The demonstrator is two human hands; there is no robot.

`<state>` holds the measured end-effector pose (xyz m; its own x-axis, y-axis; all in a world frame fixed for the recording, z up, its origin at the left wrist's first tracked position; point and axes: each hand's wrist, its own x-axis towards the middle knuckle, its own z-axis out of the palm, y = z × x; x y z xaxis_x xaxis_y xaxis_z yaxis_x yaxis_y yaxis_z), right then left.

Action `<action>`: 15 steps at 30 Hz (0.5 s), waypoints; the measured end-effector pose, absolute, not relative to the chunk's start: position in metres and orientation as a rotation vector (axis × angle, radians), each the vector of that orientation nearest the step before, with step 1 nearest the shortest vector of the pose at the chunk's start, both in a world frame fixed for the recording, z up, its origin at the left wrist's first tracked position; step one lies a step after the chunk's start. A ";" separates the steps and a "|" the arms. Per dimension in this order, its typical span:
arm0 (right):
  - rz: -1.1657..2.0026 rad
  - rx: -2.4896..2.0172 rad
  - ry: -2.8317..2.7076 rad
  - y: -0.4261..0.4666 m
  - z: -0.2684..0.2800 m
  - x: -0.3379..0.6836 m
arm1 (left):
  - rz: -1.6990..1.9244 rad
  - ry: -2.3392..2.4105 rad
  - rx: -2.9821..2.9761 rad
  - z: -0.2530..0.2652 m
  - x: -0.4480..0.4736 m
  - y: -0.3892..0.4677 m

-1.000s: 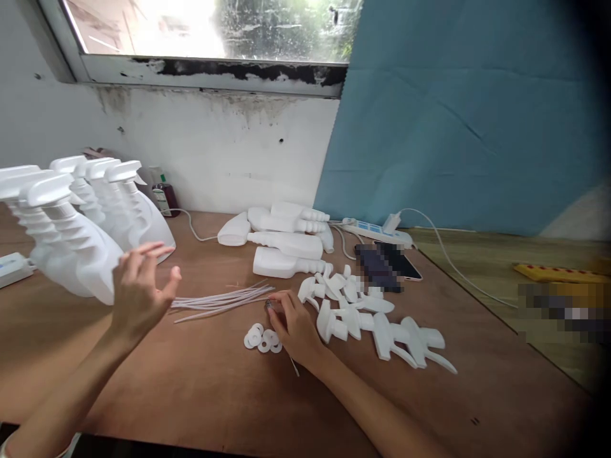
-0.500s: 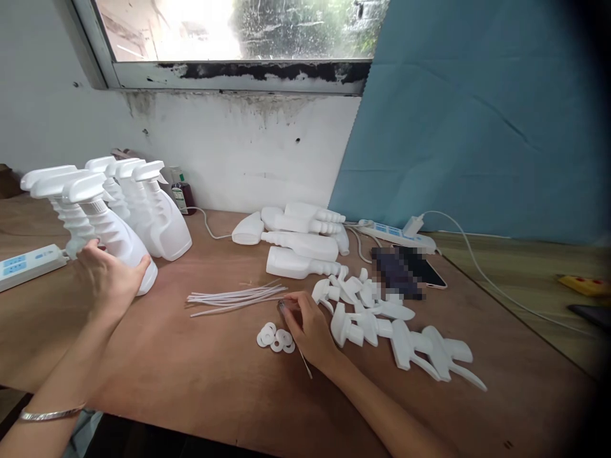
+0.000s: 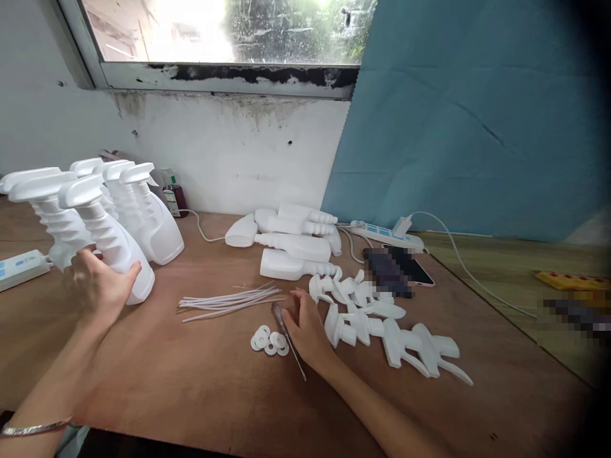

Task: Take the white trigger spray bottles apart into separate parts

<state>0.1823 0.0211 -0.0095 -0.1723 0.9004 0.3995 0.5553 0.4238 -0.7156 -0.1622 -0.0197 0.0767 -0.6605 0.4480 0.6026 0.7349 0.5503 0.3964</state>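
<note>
At the left of the counter (image 3: 200, 388), the person's left hand (image 3: 104, 281) spans the lower body of the front spray bottle (image 3: 119, 248), thumb to the right, fingers to the left. From where I stand, I cannot tell how firmly it grips. The right hand (image 3: 310, 331) rests well apart from the left, fingers parted, beside a screwdriver (image 3: 287, 336) lying on the counter; whether the thumb touches the handle, I cannot tell.

Handling: hold the bottle low, at its broad part, clear of the trigger. It looks light and top-heavy, so a push at the neck could tip it. Allow for the standing bottles (image 3: 162, 222) close behind. Handle the screwdriver by its grip only; its shaft points back toward the person. Mind the rings (image 3: 270, 341) just left of it, since a sweep of the hand could scatter them.

Markings: none can be read on the white bottles. By the wall, the dark bottle (image 3: 174, 198) bears a label; its print is too small to read. The power strip (image 3: 387, 235) shows blue panels, no legible brand.
</note>
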 end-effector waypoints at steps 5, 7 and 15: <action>0.671 -1.197 -1.813 0.016 -0.002 0.182 | -1.025 -1.947 -1.191 0.084 -0.122 -0.013; 0.721 -1.136 -1.787 0.013 0.004 0.181 | -1.033 -1.771 -1.348 0.083 -0.095 -0.009; 1.000 -0.970 -1.530 0.005 0.017 0.187 | -0.813 -0.969 -1.931 0.048 -0.023 -0.001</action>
